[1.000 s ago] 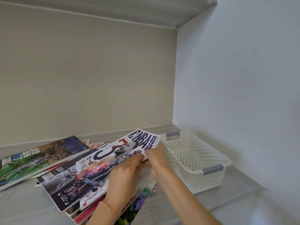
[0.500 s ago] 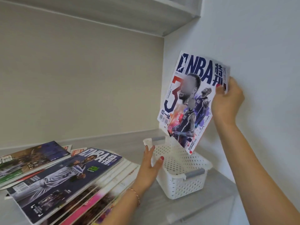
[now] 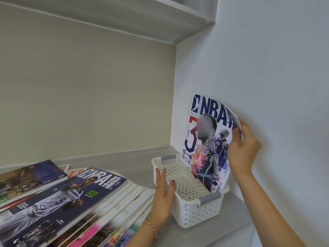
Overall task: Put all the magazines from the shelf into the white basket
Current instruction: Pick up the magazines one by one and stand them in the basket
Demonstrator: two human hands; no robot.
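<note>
Magazine (image 3: pixel 206 139) stands nearly upright in my right hand (image 3: pixel 242 147), its lower edge down inside the white basket (image 3: pixel 194 209) along the wall-side rim, toward 3 o'clock. My right fingers (image 3: pixel 235 130) are clamped on its top right corner, thumb on the cover, the corner curling a little toward the white wall (image 3: pixel 276 68). The cover's back sits close to that wall; whether it touches I cannot tell.

My left hand (image 3: pixel 162 195) rests against the basket's long rim on the 9 o'clock side, fingers together and flat along the outer wall, holding nothing. The basket floor between that rim and the standing magazine is bare, so there is free width left inside.

The basket sits in the shelf's (image 3: pixel 142 163) right corner, its far grey handle (image 3: pixel 168 156) toward 12 o'clock and its near grey handle (image 3: pixel 210 197) toward 5 o'clock. A strip of bare shelf runs between the basket's far end and the back panel.

Left of my wrist, at 8 o'clock, the fanned stack of magazines (image 3: pixel 71 202) lies flat, its right edges just beside my left hand. Further magazines (image 3: pixel 30 175) lie at 9 o'clock, partly under the stack. The upper shelf board (image 3: pixel 124 20) hangs well above the magazine's top edge.
</note>
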